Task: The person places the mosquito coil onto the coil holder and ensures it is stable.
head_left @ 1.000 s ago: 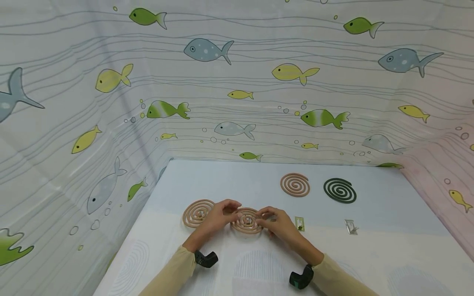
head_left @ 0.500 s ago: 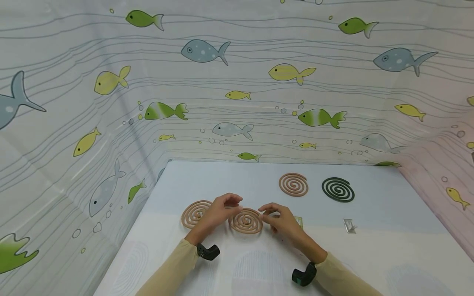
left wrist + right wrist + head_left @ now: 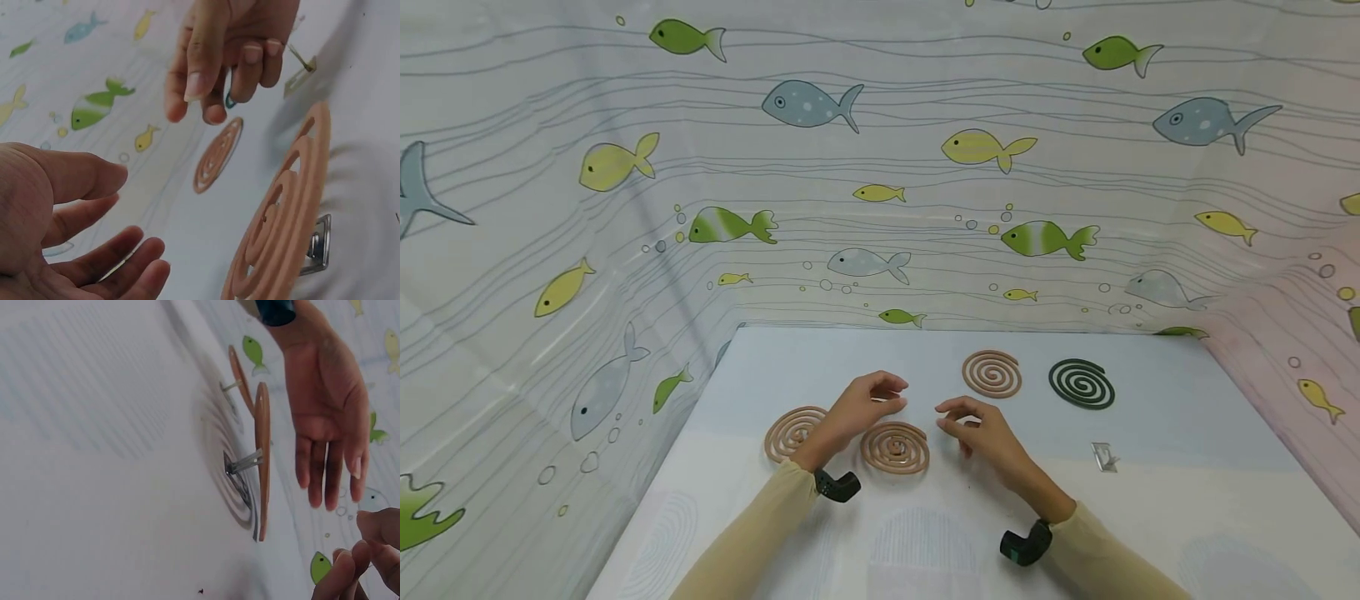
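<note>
A brown mosquito coil (image 3: 895,447) sits raised above the white table on a small metal stand (image 3: 245,462). My left hand (image 3: 861,410) is above and behind this coil, fingers loosely bent, holding nothing. To the coil's right my right hand (image 3: 988,435) hovers with relaxed, slightly curled fingers, also bare. The left wrist view shows a gap between both hands and the coil's outer ring (image 3: 322,125). A second raised brown coil (image 3: 786,435) stands to the left, partly hidden behind my left wrist. Its stand (image 3: 231,385) shows in the right wrist view.
Farther back lie a flat brown coil (image 3: 992,373) and a dark green coil (image 3: 1082,384). One metal stand (image 3: 1105,457) lies at the right. Another stand (image 3: 301,78), gold-green, appears below my right hand in the left wrist view. A fish-patterned sheet (image 3: 805,175) surrounds the table.
Both hands have come off the middle coil and drawn up and away, the right one rightward. The coil stays raised in place. My right hand now hides the gold-green stand in the head view.
</note>
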A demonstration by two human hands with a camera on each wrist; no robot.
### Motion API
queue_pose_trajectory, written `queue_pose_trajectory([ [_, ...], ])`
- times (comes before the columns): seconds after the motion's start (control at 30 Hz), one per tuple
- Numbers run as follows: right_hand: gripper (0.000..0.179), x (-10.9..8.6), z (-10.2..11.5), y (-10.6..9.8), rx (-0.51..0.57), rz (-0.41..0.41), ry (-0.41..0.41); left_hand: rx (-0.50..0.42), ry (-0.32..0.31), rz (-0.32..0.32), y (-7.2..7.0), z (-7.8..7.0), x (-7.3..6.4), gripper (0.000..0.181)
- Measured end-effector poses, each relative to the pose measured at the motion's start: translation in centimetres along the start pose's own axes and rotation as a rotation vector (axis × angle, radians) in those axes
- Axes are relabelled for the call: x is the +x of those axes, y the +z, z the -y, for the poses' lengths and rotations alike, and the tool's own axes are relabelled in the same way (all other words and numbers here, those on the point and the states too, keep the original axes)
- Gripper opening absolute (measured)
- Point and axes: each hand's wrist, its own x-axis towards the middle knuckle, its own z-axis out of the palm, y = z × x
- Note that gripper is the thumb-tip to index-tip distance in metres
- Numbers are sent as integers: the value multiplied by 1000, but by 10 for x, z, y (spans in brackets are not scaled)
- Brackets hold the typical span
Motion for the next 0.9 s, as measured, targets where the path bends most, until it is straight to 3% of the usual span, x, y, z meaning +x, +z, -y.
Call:
queue_pose_trajectory([
  [0.37,37,5,-1,-19,-23,-78,62,12,35,34,9,-19,23,30],
  [0.9,41,11,-10,-46,-11,-138,47,-3,40,38,32,-24,50,32],
])
